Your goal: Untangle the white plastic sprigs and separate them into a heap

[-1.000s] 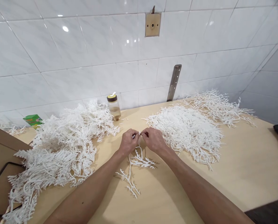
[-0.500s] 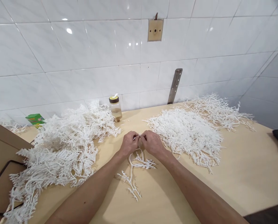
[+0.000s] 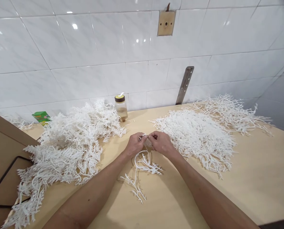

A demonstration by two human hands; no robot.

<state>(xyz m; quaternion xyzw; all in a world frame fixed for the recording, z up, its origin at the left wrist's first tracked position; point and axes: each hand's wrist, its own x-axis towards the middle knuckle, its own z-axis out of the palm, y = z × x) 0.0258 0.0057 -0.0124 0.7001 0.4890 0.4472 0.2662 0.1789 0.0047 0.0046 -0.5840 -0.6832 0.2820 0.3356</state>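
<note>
A white branching plastic sprig (image 3: 136,173) hangs below my hands, its forked ends on the table in front of me. My left hand (image 3: 135,143) pinches the upper part of this sprig between thumb and fingertips. Close beside it, my right hand (image 3: 161,142) has its fingers pressed together at the same spot; whatever small part they hold is hidden by the fingertips. To the left lies a large heap of white branching sprigs (image 3: 70,140). A flatter pile of similar white sprigs (image 3: 199,136) spreads just right of my right hand.
A lidded clear bottle (image 3: 122,110) with brownish liquid stands near the wall. Behind the left heap is a green packet (image 3: 41,117). A cardboard box (image 3: 10,159) edges the left side. A metal bracket (image 3: 185,86) leans on the tiles, and looser sprigs (image 3: 235,114) lie back right.
The view has shifted slightly, so everything sits a little differently in frame. My hands have drawn slightly apart at the fingertips; the hanging sprig stays in nearly the same place.
</note>
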